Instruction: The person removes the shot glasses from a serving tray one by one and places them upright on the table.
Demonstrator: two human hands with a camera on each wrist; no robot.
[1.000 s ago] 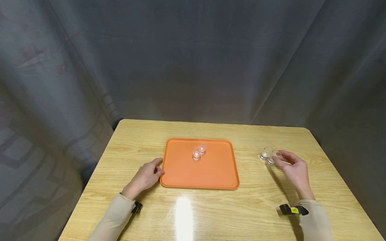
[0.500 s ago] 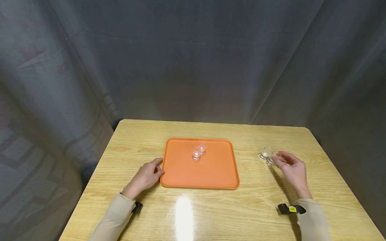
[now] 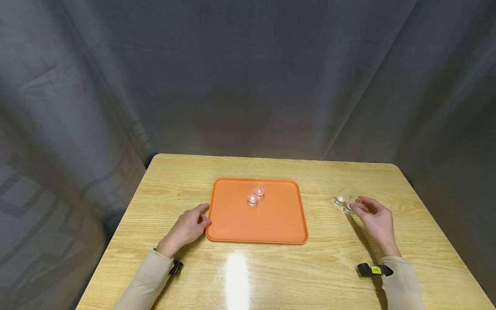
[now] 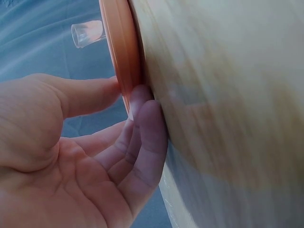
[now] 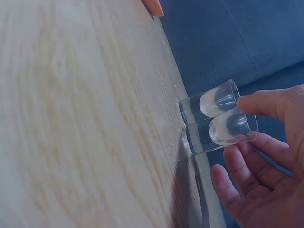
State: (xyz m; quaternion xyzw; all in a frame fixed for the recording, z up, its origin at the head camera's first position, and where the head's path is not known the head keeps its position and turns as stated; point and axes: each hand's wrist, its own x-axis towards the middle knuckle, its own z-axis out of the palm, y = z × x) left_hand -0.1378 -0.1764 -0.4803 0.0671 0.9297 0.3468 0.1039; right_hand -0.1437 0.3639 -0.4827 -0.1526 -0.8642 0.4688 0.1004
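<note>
In the head view my left hand point(image 3: 187, 224) is at the left edge of the orange tray point(image 3: 271, 221). Its thumb presses on the rim and its fingers curl against the outer side, pinching the tray's edge. Two clear shot glasses stand close together on the tray, a front one point(image 3: 252, 199) and a back one point(image 3: 260, 189). Far to the right, my right hand point(image 3: 377, 221) pinches a shot glass point(image 5: 206, 137) near its rim between thumb and fingers. Right beside that glass stands another shot glass point(image 5: 194, 107), with its base on the table.
The light wood table point(image 3: 279, 275) carries the tray and all the glasses. Grey curtains point(image 3: 248, 86) hang behind it and at both sides. Each wrist wears a black strapped camera, the right one point(image 3: 373, 270) with a yellow label.
My right wrist and forearm have shifted slightly to the left, with the fingers still at the same glass. My left hand, the tray and the glasses on it have stayed in place.
</note>
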